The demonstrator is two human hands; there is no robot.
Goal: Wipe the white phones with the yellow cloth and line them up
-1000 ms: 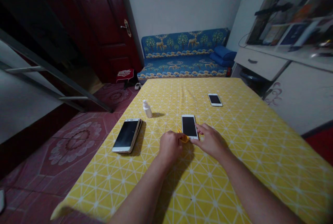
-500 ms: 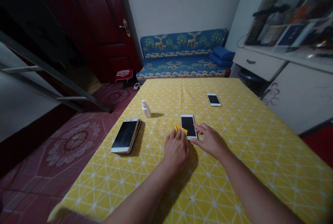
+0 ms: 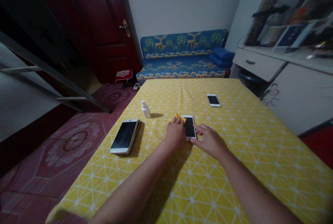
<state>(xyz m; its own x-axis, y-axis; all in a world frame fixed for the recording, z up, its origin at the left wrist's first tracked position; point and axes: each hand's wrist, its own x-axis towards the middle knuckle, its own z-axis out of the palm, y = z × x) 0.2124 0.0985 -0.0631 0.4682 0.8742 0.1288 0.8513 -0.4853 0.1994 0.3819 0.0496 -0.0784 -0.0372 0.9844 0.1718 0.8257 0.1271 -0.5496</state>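
Our left hand (image 3: 176, 132) lies over a yellow cloth (image 3: 184, 119), fingers close together on it, at the left side of the middle phone (image 3: 190, 128); whether the thumb pinches the cloth from below, we cannot tell, since the hand hides it. Our right hand (image 3: 210, 140) has thumb and forefinger apart, clamped on the near right corner of that phone: the thumb at its near edge, the forefinger at its right edge. The middle phone lies flat, dark screen up, on the yellow patterned tablecloth (image 3: 221, 182), in front of us.

To its left and farther off, a white bottle (image 3: 146, 111) stands upright. Nearer us on the left lies the big phone (image 3: 125, 136), screen up, on a case or cover. The small phone (image 3: 213, 100) lies screen up beyond our right hand. Past the table's far edge we see a blue sofa (image 3: 179, 61) with folded blue cushions (image 3: 221, 57) at its right end.
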